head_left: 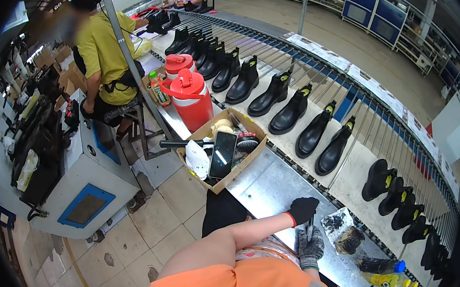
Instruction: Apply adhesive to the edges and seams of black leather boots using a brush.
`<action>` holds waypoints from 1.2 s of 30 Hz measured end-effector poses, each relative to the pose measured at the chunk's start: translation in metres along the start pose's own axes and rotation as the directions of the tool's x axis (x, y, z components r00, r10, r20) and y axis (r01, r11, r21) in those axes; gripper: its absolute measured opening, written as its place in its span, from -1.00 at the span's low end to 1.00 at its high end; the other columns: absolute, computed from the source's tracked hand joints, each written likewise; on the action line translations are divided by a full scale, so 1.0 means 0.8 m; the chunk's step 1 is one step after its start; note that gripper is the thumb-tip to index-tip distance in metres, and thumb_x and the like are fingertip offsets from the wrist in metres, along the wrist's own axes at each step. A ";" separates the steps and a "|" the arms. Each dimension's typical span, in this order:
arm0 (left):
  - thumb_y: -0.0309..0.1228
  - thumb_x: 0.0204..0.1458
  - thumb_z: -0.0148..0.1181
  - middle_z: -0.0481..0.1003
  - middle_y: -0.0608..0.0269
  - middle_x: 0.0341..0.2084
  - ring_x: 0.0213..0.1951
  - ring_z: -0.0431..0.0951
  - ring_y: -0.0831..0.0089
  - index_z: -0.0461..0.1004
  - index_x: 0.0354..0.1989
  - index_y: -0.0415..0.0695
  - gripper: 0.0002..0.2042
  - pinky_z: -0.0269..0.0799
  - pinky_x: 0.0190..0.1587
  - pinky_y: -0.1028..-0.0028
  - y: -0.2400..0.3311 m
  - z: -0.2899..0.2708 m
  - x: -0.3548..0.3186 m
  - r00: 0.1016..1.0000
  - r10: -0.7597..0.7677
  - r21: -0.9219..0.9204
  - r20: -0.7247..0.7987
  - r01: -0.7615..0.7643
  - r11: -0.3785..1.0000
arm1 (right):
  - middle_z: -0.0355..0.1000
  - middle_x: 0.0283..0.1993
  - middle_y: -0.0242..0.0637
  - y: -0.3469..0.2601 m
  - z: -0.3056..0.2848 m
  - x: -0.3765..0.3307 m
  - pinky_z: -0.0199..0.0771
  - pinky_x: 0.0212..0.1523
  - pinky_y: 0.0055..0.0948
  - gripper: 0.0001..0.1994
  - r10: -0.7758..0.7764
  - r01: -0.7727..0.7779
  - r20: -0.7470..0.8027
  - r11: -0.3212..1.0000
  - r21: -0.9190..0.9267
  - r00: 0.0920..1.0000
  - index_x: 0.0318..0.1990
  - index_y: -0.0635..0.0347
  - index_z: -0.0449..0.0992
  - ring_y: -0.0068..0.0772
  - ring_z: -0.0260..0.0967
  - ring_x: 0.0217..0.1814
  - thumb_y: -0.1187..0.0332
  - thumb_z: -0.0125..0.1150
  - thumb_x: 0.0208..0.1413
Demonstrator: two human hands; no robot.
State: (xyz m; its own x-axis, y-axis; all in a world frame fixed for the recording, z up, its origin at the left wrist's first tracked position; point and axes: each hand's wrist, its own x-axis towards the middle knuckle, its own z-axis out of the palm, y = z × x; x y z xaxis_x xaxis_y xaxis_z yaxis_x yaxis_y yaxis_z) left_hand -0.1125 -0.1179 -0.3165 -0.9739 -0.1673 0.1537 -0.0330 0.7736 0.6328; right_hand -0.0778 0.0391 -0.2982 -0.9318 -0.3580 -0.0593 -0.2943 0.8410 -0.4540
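- A bare metal table (264,187) runs in front of the person, dull and scuffed, with black smears toward its lower right end.
- Beside it is a long pale conveyor (358,181) edged by a rack of thin metal bars (317,74); black ankle boots (287,105) stand along it in a curving line.
- A cardboard box (224,187) sits at the table's left part, holding a phone (223,154), a brush (247,142) and loose odds and ends.
- Just beyond the box are two red jugs (192,105) with lids.
- The floor (121,248) is pale tile, stained and chipped; on it, at left, stands a white machine (99,167) with a blue-framed window.
- A co-worker in a yellow shirt (105,50) is near that machine; another person sits at the far end.
- A slim shiny tool (310,229) is over the table, between the two gloved hands, rising from the right grip (310,248), whose grey-gloved fingers look closed on it.
- The left grip (304,211), in a black glove, is just above the tool's upper end, fingers together; whether it pinches anything, I cannot tell.
- Right of both hands lie a smeared white sheet (337,221) and a brown block (350,241), with a blue-capped bottle (383,265) lower down.
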 end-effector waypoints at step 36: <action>-0.07 -0.15 0.15 -0.01 -0.07 0.28 0.31 -0.04 0.03 0.16 0.21 -0.09 -0.30 -0.16 0.27 0.01 -0.033 -0.012 -0.028 0.948 0.242 -0.001 0.209 -0.247 0.969 | 0.41 -0.40 -0.23 0.143 0.109 -0.011 0.38 -0.50 -0.44 -0.53 0.148 0.204 -0.376 0.634 0.746 0.915 -0.12 0.37 0.32 -0.40 0.33 -0.49 0.08 0.13 0.03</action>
State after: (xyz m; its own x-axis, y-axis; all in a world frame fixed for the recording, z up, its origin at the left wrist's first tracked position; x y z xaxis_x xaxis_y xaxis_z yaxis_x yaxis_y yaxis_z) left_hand -0.0880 -0.1401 -0.3295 -0.9777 0.1564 0.1404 0.2092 0.7901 0.5762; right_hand -0.0845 0.1032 -0.4272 -0.9757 -0.0501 0.2132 -0.2185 0.1571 -0.9631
